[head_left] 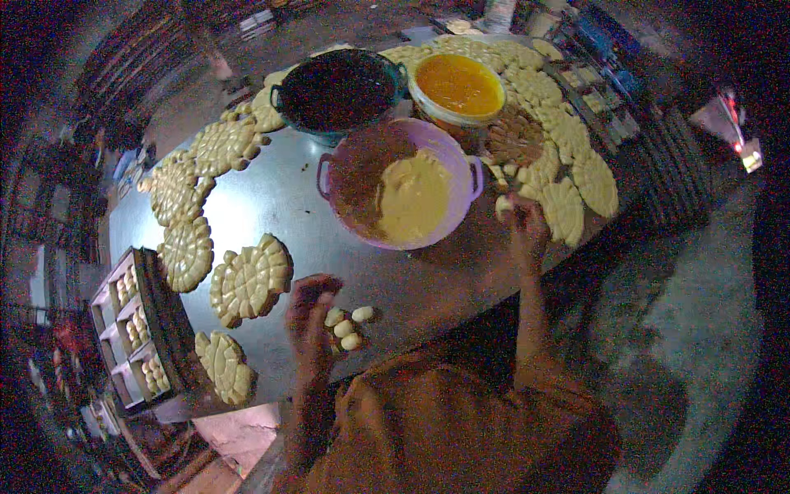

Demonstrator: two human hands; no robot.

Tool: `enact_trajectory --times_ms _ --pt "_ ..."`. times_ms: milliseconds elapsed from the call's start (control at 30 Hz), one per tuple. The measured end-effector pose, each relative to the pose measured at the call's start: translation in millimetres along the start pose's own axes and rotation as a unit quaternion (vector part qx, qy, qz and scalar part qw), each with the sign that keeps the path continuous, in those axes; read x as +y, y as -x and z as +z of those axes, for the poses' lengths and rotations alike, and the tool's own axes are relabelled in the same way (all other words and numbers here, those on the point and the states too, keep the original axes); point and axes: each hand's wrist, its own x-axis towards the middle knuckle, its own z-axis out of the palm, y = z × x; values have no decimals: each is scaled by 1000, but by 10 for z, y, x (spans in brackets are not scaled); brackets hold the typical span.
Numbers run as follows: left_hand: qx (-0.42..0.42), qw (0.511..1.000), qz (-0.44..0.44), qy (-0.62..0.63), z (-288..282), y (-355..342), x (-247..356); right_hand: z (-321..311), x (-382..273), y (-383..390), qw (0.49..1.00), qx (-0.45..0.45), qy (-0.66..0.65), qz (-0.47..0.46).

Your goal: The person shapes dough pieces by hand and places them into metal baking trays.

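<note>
Down at the near edge of the dark metal table (271, 206), the left hand (311, 317) curls loosely over a small cluster of pale dough balls (346, 325), its fingertips touching the nearest ones; it is cupped rather than clenched, and nothing is gripped tight. One ball lies just beyond the cluster, apart from the fingers. The right hand (522, 222) is stretched out farther away, its fingers pinched around a small piece of dough (504, 206) beside a round patterned dough disc (564, 210).

Between the two hands, and a little beyond them, stands a lilac plastic basin (399, 181) with a mound of pale yellow dough (413, 198) inside. Beyond the right hand sits a white bucket of orange liquid (458, 85), and to that bucket's left a dark pot (337, 90) with dark contents. A brown, baked-looking disc (514, 136) lies just past the right hand.

To the left of the left hand more flower-shaped discs made of joined balls are laid out, the nearest one (251, 280) close by. Further left a compartmented tray (132, 329) holds small dough pieces. An orange sleeve (428, 428) covers the person's arm below.
</note>
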Motion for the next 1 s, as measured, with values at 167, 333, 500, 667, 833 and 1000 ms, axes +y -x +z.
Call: enact_trajectory --times_ms 167,333,500,667,833,1000 --pt "-20 914 335 -229 872 -40 232 77 -844 786 967 -243 -79 -21" --pt "-101 799 514 -295 886 -146 -225 305 -982 844 892 -438 -115 -10" --pt "-215 911 337 -100 678 -209 -339 642 -1037 425 851 -509 -127 -25" --pt "-130 984 70 102 940 -352 -222 938 -1185 -551 856 -501 -110 -63" --pt "67 992 -107 13 117 -190 -56 2039 -1061 -1963 842 -526 -51 -112" --pt "266 960 -48 78 -624 -50 -766 3110 -481 -3027 750 -647 92 -95"
